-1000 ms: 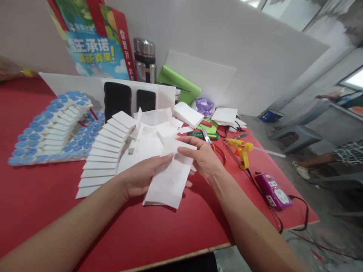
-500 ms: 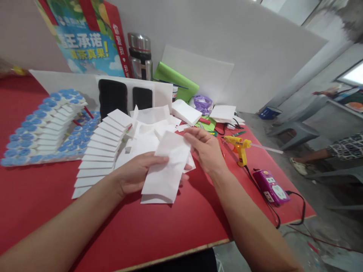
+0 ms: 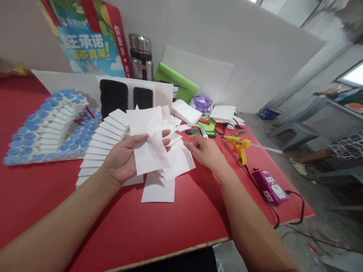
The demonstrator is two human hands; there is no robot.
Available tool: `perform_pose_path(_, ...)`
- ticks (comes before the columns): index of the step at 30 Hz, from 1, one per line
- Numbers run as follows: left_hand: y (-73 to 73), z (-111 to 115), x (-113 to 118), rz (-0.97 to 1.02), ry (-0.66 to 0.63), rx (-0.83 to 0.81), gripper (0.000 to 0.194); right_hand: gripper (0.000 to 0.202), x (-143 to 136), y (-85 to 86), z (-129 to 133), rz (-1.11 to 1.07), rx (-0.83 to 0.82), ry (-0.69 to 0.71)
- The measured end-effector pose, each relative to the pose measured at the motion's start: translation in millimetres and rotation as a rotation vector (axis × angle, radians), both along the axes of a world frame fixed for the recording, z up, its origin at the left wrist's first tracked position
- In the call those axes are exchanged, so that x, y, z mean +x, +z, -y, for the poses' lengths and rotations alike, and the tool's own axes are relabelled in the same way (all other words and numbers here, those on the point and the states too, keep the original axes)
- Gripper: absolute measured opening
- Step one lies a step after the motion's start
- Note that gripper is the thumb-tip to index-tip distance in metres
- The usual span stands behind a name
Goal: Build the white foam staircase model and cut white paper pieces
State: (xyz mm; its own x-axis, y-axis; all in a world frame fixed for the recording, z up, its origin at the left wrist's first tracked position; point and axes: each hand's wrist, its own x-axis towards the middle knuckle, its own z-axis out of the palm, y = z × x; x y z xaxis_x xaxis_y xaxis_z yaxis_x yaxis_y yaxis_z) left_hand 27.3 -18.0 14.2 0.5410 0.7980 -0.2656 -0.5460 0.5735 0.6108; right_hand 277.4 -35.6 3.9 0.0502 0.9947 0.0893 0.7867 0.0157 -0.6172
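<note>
My left hand point(image 3: 121, 160) is closed on a creased sheet of white paper point(image 3: 150, 155), thumb in front and fingertips showing past its right edge. Under it, on the red table, lie more loose white papers point(image 3: 159, 190). My right hand point(image 3: 208, 151) hovers at the right edge of these papers, thumb and forefinger apart with nothing seen between them; its other fingers are hidden. Just beyond it are scissors point(image 3: 203, 130), handles mostly covered by the hand, and a green utility knife point(image 3: 195, 132). A fanned stair of white strips point(image 3: 98, 151) stands left of the papers.
A yellow glue gun point(image 3: 239, 147) and a purple power strip point(image 3: 270, 187) with cords lie right. At left stands a model with blue-topped pieces point(image 3: 28, 132). Behind are two black panels point(image 3: 113, 98), a steel flask point(image 3: 141, 56) and green sheet point(image 3: 178, 81). A person's leg shows far right.
The paper in my left hand has been raised and shifted left, off a sheet that now lies on the table. My right hand has come away from the paper and sunk slightly.
</note>
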Motion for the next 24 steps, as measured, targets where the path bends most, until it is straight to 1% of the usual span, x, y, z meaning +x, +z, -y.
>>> perform_pose_path(3,0.1,-1,2,-0.02,0.018,-0.045,0.062,0.043,0,1.0,2,-0.048,-0.06,0.056)
perform_pose_path(7,-0.9,-2,2,-0.031,0.03,-0.07,0.059,0.049,1,0.4,2,-0.031,0.018,0.145)
perform_pose_path(9,-2.0,-2,1,-0.03,0.028,-0.07,0.056,0.047,2,-0.4,1,-0.018,0.007,0.209)
perform_pose_path(10,-2.3,-3,1,-0.029,0.03,-0.07,0.056,0.042,3,-0.7,0,-0.021,-0.015,0.243)
perform_pose_path(12,-2.4,-3,2,-0.03,0.04,-0.069,0.055,0.023,5,-0.8,-2,-0.054,-0.044,0.289)
perform_pose_path(14,-1.6,-3,2,-0.038,0.048,-0.075,0.056,0.006,8,0.6,-4,-0.126,-0.05,0.295)
perform_pose_path(15,-1.1,-3,3,-0.044,0.054,-0.08,0.057,0.003,9,1.8,-4,-0.162,-0.056,0.284)
perform_pose_path(19,-0.6,-2,4,-0.049,0.069,-0.08,0.061,0.008,13,8.2,-4,-0.202,-0.083,0.217)
perform_pose_path(21,-1.3,-3,3,-0.051,0.062,-0.081,0.062,0.007,12,10.6,-1,-0.193,-0.099,0.247)
perform_pose_path(24,-2.3,-3,3,-0.053,0.036,-0.091,0.062,0.041,7,12.3,4,-0.1,-0.167,0.385)
